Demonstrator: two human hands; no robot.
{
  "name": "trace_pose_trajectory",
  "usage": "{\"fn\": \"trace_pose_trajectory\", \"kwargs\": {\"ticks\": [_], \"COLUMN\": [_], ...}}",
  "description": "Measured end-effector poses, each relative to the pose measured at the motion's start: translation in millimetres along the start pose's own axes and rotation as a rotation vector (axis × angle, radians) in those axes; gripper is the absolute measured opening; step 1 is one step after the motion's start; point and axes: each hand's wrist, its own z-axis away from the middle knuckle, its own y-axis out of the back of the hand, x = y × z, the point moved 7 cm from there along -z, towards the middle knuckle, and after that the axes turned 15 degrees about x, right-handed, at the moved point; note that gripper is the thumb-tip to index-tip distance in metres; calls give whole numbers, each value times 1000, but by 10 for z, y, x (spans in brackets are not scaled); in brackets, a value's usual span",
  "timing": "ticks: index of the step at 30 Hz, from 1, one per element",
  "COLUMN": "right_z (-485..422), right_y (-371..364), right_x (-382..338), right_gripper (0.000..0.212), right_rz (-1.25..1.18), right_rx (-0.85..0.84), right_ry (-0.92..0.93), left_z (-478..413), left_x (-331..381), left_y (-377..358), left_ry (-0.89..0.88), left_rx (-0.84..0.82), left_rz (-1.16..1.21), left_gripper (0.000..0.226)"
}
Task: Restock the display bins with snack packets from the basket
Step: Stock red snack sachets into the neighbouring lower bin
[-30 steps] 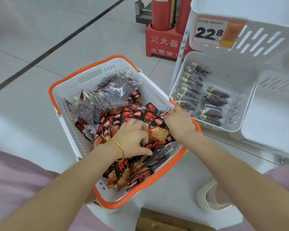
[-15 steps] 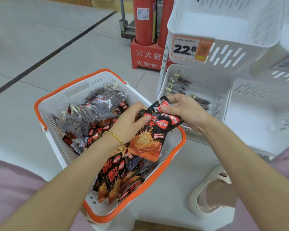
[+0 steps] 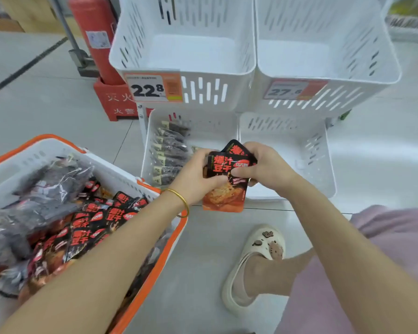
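My left hand [image 3: 198, 174] and my right hand [image 3: 266, 168] together grip a small stack of black-and-red snack packets [image 3: 227, 182], held upright in front of the two lower white display bins. The lower left bin [image 3: 217, 136] holds a row of dark packets [image 3: 169, 155] along its left side. The lower right bin [image 3: 321, 165] has nothing visible inside. At the left, the white basket with an orange rim [image 3: 34, 150] is full of black-and-red packets [image 3: 87, 230] and dark clear bags [image 3: 48, 189].
Two upper white bins carry price tags: 22.8 [image 3: 152, 88] and 27.6 [image 3: 290, 90]. A red fire extinguisher [image 3: 94, 37] in a red stand sits behind the basket. My foot in a cream clog [image 3: 253, 263] rests on the grey tile floor.
Both hands lifted the black-and-red packets out of the basket and carried them right, to in front of the lower bins. My view swung right and up toward the bins.
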Motion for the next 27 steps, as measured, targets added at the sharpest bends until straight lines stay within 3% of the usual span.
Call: {"fn": "trace_pose_trajectory", "kwargs": {"ticks": [4,6,9,12,20,27], "right_z": [-161,-285,-439,-468,-522,-633], "right_y": [391,550,802,829,167,21], "right_x": [278,400,553,926,1789,1770], "right_gripper": [28,26,20,21,19,47], "right_rz": [133,246,427,447,511,623], "right_rx": [-37,22,275,392,47,-174], "right_ry": [-30,-7,78,-28,-60,-102], "left_z": [-228,-311,-411,-386,-133,-32], "left_x": [160,190,126,1,-292,-329], "left_y": [-520,-736,-852,-713,-397,-382], "left_ry": [-74,-74,-119,-198,-293,-281], "left_rx": [-18,3,76,128,122,125], "left_rz": [-131,-127,-205,-353,-542,-534], "left_gripper": [26,22,40,44,33,34]}}
